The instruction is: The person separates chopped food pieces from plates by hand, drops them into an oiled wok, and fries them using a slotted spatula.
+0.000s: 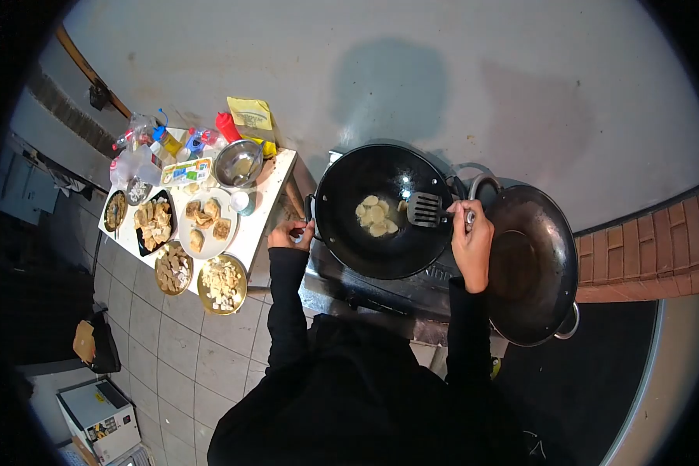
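A black wok (pixel 349 252) sits on the stove, with several pale, flat round slices (pixel 377 215) in a loose pile at its middle. My right hand (pixel 472 245) is closed around the handle of a slotted spatula (pixel 424 210). The spatula's black blade hangs over the right side of the wok, just right of the slices. At the wok's left rim, my left hand (pixel 292 234) has its fingers curled on the side handle (pixel 311 211).
A second, larger wok (pixel 532 279) stands close on the right, beside a brick ledge (pixel 645 252). On the left, a white table (pixel 275 186) carries a metal bowl (pixel 238 163), plates of food, bottles and a yellow packet (pixel 252 120). A wall rises behind the stove.
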The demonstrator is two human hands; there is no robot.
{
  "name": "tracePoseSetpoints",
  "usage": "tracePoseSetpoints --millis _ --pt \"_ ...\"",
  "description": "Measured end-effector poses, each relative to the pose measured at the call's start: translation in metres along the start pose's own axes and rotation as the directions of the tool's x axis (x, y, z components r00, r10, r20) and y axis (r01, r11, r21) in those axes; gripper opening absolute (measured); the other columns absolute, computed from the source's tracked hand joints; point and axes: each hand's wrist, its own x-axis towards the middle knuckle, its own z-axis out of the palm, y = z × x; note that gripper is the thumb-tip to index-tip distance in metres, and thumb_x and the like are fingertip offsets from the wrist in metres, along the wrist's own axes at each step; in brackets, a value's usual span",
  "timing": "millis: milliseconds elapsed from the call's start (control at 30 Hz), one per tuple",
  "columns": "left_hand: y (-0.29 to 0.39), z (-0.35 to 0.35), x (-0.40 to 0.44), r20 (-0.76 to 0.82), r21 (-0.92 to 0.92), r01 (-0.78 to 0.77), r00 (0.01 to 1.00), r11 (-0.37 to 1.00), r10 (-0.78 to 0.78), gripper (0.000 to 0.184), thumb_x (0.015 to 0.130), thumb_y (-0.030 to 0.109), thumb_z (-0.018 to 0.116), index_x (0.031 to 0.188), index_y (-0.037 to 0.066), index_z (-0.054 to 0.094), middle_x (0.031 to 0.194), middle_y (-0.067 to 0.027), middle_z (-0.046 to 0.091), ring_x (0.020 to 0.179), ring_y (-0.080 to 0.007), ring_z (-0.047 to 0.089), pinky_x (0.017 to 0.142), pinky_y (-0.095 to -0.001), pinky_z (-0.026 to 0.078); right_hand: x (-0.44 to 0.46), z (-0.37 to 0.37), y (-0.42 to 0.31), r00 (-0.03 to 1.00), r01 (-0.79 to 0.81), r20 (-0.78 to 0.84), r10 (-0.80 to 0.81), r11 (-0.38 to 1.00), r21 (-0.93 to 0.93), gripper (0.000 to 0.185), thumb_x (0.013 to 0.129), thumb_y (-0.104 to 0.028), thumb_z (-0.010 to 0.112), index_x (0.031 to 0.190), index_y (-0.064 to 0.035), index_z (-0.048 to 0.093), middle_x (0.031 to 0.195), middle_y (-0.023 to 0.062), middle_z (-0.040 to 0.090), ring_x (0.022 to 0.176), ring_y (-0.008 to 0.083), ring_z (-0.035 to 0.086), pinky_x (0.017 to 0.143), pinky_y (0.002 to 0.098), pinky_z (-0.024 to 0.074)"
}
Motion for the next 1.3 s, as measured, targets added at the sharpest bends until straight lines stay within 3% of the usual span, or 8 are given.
tracePoseSetpoints --millis 100,167,333,400,533,933,1000,1300 --pt "-0.005 0.002 0.001 0.002 -0.011 0.000 1.000 1.000 0.000 0.025 0.075 0.025 0.075 0.074 0.001 0.068 0.065 -0.0099 0.064 0.059 -0.0192 0.062 0.059 -0.0302 0.048 -0.001 -0.005 -0.002 0.991 -0.127 0.039 0.125 0.991 0.044 0.006 0.090 -0.004 0.053 0.088 0.0013 0.053 0.079 0.0138 0.065 0.068 0.0242 0.064 0.062 0.0300 0.0470" --pt "-0.007 0.003 0.000 -0.012 -0.027 -0.004 1.000 1.000 0.004 0.026 0.075 0.026 0.076 0.074 0.001 0.067 0.064 -0.0097 0.064 0.059 -0.0189 0.062 0.058 -0.0302 0.048 -0.002 0.000 0.006 0.995 0.091 -0.040 -0.092 0.996 -0.016 0.010 0.095 -0.005 0.049 0.087 0.0010 0.053 0.076 0.0050 0.062 0.050 0.0031 0.044 0.045 0.0211 0.0342" --pt "-0.010 0.005 -0.001 -0.026 -0.049 -0.006 1.000 0.999 0.005 0.027 0.075 0.027 0.075 0.074 0.001 0.067 0.063 -0.0094 0.063 0.058 -0.0184 0.061 0.058 -0.0302 0.047 -0.004 -0.009 -0.009 0.987 -0.157 0.050 0.152 0.980 0.123 0.002 0.089 0.000 0.054 0.089 0.0020 0.053 0.082 0.0129 0.065 0.063 0.0186 0.061 0.060 0.0289 0.0470" --pt "-0.009 0.006 -0.001 -0.027 -0.040 -0.013 1.000 0.999 0.011 0.027 0.075 0.027 0.075 0.073 0.001 0.067 0.063 -0.0094 0.063 0.058 -0.0183 0.061 0.058 -0.0302 0.047 -0.005 -0.004 -0.005 0.998 0.068 0.008 -0.068 0.998 0.014 0.002 0.089 0.001 0.054 0.089 0.0022 0.053 0.083 0.0131 0.065 0.061 0.0183 0.060 0.057 0.0284 0.0465" --pt "-0.007 0.006 -0.002 -0.056 -0.006 -0.026 0.998 1.000 0.025 0.027 0.075 0.027 0.075 0.073 0.002 0.067 0.064 -0.0089 0.063 0.058 -0.0183 0.061 0.057 -0.0302 0.047 -0.006 -0.006 -0.009 0.994 -0.104 0.052 0.096 0.981 0.162 0.003 0.088 0.000 0.055 0.089 0.0025 0.053 0.084 0.0137 0.065 0.060 0.0185 0.060 0.055 0.0281 0.0460" --pt "-0.008 0.007 -0.002 -0.039 -0.028 -0.022 0.999 0.999 0.021 0.025 0.076 0.025 0.074 0.074 0.001 0.067 0.066 -0.0085 0.063 0.060 -0.0178 0.061 0.058 -0.0296 0.047 -0.012 -0.002 -0.006 0.989 0.150 0.003 -0.150 0.988 -0.028 0.004 0.088 0.000 0.055 0.090 0.0028 0.054 0.086 0.0150 0.064 0.068 0.0246 0.062 0.062 0.0324 0.0476" --pt "-0.007 0.006 -0.002 -0.039 -0.025 -0.025 0.999 0.999 0.024 0.025 0.076 0.025 0.074 0.074 0.001 0.067 0.066 -0.0084 0.063 0.060 -0.0176 0.061 0.058 -0.0295 0.047 -0.013 -0.007 -0.013 0.991 -0.118 0.084 0.109 0.986 0.121 0.005 0.087 0.000 0.056 0.090 0.0030 0.053 0.088 0.0169 0.064 0.078 0.0316 0.063 0.069 0.0346 0.0483" --pt "-0.011 0.008 -0.003 -0.060 -0.051 -0.037 0.998 0.998 0.034 0.028 0.077 0.026 0.075 0.073 0.000 0.067 0.066 -0.0096 0.062 0.058 -0.0180 0.060 0.057 -0.0301 0.046 -0.015 -0.002 0.000 0.999 0.034 0.027 -0.039 0.984 0.175 0.003 0.089 0.001 0.054 0.088 0.0025 0.051 0.087 0.0112 0.063 0.060 0.0133 0.057 0.053 0.0262 0.0448"
